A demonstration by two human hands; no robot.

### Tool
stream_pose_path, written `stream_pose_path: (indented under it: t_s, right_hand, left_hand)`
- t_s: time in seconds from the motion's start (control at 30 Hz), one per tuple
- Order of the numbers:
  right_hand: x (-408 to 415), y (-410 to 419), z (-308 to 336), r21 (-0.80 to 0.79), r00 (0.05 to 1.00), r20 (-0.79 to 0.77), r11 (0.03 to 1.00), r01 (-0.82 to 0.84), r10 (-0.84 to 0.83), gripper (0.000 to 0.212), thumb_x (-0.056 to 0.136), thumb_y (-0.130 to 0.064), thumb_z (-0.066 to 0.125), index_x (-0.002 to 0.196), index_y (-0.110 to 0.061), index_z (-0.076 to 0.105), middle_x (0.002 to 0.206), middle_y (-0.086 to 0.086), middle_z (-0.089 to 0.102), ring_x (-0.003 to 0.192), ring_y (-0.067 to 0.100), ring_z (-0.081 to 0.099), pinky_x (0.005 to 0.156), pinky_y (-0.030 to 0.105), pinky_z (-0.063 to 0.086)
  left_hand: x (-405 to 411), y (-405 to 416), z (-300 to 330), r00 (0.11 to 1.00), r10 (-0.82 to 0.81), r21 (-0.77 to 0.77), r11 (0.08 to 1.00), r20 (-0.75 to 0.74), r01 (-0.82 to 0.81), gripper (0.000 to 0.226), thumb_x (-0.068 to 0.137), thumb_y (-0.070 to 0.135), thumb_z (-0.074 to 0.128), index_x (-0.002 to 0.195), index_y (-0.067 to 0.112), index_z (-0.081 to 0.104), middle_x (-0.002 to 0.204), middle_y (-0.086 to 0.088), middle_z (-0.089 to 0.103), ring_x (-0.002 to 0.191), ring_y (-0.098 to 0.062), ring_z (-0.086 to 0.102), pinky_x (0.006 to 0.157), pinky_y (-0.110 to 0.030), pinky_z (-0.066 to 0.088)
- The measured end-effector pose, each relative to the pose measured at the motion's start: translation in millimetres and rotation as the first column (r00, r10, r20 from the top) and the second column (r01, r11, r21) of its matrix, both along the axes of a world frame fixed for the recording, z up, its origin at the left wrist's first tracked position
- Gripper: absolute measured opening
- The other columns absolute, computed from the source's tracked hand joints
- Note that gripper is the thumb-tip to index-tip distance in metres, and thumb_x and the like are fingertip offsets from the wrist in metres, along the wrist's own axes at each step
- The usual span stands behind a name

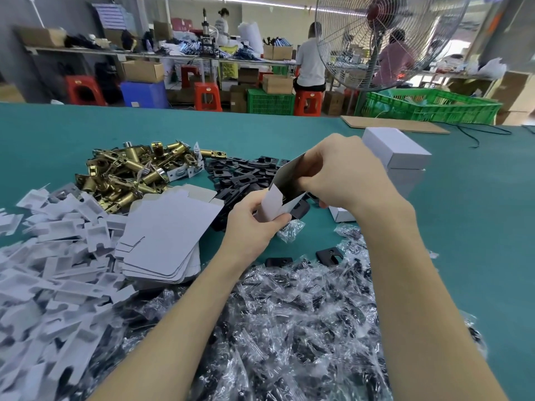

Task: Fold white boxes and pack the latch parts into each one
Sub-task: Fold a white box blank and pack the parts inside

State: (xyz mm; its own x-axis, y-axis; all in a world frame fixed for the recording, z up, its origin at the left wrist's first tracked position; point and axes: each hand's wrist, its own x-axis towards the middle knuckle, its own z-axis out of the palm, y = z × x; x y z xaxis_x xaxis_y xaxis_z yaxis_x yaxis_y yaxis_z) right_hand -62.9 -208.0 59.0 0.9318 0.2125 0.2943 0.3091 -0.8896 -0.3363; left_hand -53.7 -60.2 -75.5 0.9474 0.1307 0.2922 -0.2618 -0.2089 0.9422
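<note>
Lying nearest the camera is a heap of clear plastic bags (289, 328) holding dark parts, with a drift of white card inserts (49, 285) to its left, both on the teal table (58, 131). Beyond the inserts sits a stack of flat white box blanks (168, 235), unfolded. Above the middle of the table both hands work one half-folded white box (285, 188): the left hand (252, 221) grips its lower end, fingers curled round the card, while the right hand (344, 175) holds the upper end from above, fingers curled over the rim and partly inside (what the fingertips touch in there cannot be seen). The box is tilted, its open, shadowed mouth turned up and to the right. Just under it lie a black plate (299, 209) and a single small bag (289, 231); two more loose black plates (330, 254) rest at the edge of the bag heap. Farther back, a pile of brass latch bodies (127, 175) lies left and a pile of black strike plates (240, 175) right of it. Stacked closed white boxes (399, 157) stand behind the right hand. Past the table's edge stand a large fan (376, 39), a green crate (428, 107) and seated workers (311, 59).
</note>
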Motion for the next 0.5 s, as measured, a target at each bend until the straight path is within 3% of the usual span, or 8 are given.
stream_pose_path:
  t_s: [0.17,0.33,0.4,0.5]
  right_hand:
    - [0.8,4.9,-7.8,-0.071,0.997,-0.074,0.997,0.019,-0.024,0.02,0.084,-0.02,0.063,0.099,-0.021,0.076,0.078,0.008,0.072,0.086,0.027,0.073,0.075,0.04,0.062]
    - [0.0,0.6,-2.0,0.008,0.986,-0.135,0.996,-0.093,0.093,0.019,0.09,-0.023,0.058,0.086,-0.029,0.076,0.063,-0.003,0.074,0.06,0.007,0.071,0.072,0.035,0.062]
    - [-2.8,1.0,0.0,-0.04,0.969,-0.225,0.992,-0.119,0.107,0.026,0.092,-0.02,0.053,0.085,-0.034,0.073,0.058,-0.006,0.072,0.061,0.001,0.071,0.071,0.032,0.06]
    - [-6.9,2.3,1.0,-0.095,0.905,-0.403,0.977,-0.189,0.135,0.043,0.093,-0.008,0.038,0.099,-0.036,0.069,0.072,-0.006,0.077,0.06,0.007,0.074,0.071,0.035,0.061]
  left_hand:
    - [0.7,0.6,-0.9,1.0,-0.02,0.0,1.0,-0.001,0.02,0.038,0.084,0.011,0.082,0.12,0.012,0.069,0.113,-0.003,0.07,0.106,-0.018,0.063,0.089,-0.027,0.051]
    - [1.1,0.1,-0.3,1.0,-0.02,-0.016,1.0,-0.004,0.019,0.033,0.085,0.012,0.082,0.115,0.012,0.07,0.109,-0.001,0.072,0.103,-0.017,0.065,0.089,-0.028,0.053]
    - [1.3,0.9,-0.9,1.0,-0.018,-0.011,1.0,0.009,0.018,0.029,0.084,0.011,0.082,0.111,0.012,0.07,0.104,0.003,0.071,0.096,-0.013,0.063,0.084,-0.021,0.05]
    - [0.6,0.4,-2.1,0.999,-0.046,0.029,0.999,0.02,0.045,0.031,0.083,0.008,0.082,0.111,0.013,0.071,0.102,0.007,0.067,0.09,-0.005,0.059,0.074,-0.008,0.043]
